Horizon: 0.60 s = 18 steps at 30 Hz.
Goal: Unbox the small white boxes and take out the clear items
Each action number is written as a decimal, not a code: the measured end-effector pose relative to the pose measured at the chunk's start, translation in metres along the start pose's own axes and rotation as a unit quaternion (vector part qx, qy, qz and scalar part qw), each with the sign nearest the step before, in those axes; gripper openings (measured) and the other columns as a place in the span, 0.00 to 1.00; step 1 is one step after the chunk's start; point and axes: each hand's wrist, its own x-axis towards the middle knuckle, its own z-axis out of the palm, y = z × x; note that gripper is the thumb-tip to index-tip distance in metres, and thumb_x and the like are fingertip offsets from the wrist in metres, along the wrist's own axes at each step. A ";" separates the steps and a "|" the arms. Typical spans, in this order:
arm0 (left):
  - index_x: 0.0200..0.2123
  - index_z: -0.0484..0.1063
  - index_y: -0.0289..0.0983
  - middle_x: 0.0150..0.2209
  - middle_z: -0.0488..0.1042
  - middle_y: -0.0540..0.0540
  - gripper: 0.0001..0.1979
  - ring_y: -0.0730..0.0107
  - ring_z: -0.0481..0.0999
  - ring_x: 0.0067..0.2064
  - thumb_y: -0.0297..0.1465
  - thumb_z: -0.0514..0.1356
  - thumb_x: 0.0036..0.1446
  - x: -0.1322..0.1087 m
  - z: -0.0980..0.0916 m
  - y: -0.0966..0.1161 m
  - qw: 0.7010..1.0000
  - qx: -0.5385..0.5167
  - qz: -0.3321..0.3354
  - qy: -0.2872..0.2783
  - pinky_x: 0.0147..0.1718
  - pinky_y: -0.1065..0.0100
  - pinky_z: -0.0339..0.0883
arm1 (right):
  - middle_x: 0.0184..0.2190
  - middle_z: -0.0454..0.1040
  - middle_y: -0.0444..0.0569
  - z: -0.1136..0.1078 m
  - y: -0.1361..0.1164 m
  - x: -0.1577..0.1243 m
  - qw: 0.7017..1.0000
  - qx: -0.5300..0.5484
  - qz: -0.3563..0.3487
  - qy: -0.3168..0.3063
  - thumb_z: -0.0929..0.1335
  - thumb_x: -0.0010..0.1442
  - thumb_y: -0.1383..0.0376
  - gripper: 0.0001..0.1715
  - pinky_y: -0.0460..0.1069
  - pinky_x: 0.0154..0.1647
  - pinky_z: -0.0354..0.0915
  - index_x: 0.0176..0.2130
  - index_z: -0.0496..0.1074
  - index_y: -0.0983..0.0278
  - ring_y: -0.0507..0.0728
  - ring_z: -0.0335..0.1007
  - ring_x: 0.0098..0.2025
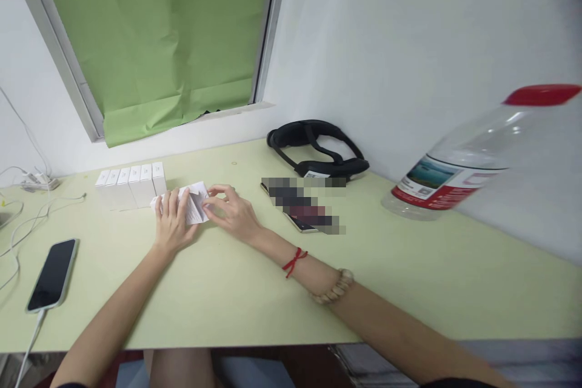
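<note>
A small white box (196, 213) lies on its side on the pale green table, its flaps at the right end standing apart. My left hand (173, 218) is wrapped over the box's left part and holds it against the table. At the flapped end, the thumb and forefinger of my right hand (233, 213) pinch the edge of a white flap. What is inside the box cannot be made out. Just behind and left of my left hand stands a row of several similar white boxes (131, 187), upright and side by side.
A phone (52, 276) on a cable lies at the left, below a power strip (40, 182) with white cords. Right of my hands are a partly blurred phone-like device (300, 209) and a black headset (321, 148). A large red-capped bottle (448, 170) stands by the wall.
</note>
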 end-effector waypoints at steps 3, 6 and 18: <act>0.66 0.54 0.33 0.58 0.63 0.33 0.36 0.52 0.61 0.61 0.40 0.56 0.56 0.000 0.002 -0.002 0.999 -0.033 0.030 -0.012 0.63 0.52 0.44 | 0.54 0.64 0.55 0.003 -0.003 -0.002 1.000 -0.002 0.013 -0.013 0.68 0.61 0.60 0.13 0.52 0.45 0.73 0.44 0.76 0.59 0.60 0.68 0.53; 0.62 0.61 0.39 0.58 0.63 0.36 0.32 0.51 0.61 0.61 0.38 0.57 0.54 0.001 0.001 -0.004 0.993 -0.045 0.108 -0.024 0.62 0.50 0.45 | 0.62 0.57 0.54 0.003 -0.003 -0.002 0.999 0.008 0.016 -0.039 0.71 0.57 0.61 0.11 0.60 0.56 0.68 0.41 0.77 0.61 0.65 0.58 0.62; 0.51 0.65 0.35 0.57 0.65 0.34 0.19 0.52 0.60 0.63 0.34 0.57 0.56 0.002 0.000 -0.003 0.979 -0.101 0.176 -0.009 0.60 0.49 0.52 | 0.59 0.65 0.54 0.011 -0.005 -0.006 0.995 0.040 0.037 -0.078 0.69 0.55 0.69 0.08 0.61 0.57 0.66 0.36 0.78 0.63 0.64 0.61 0.61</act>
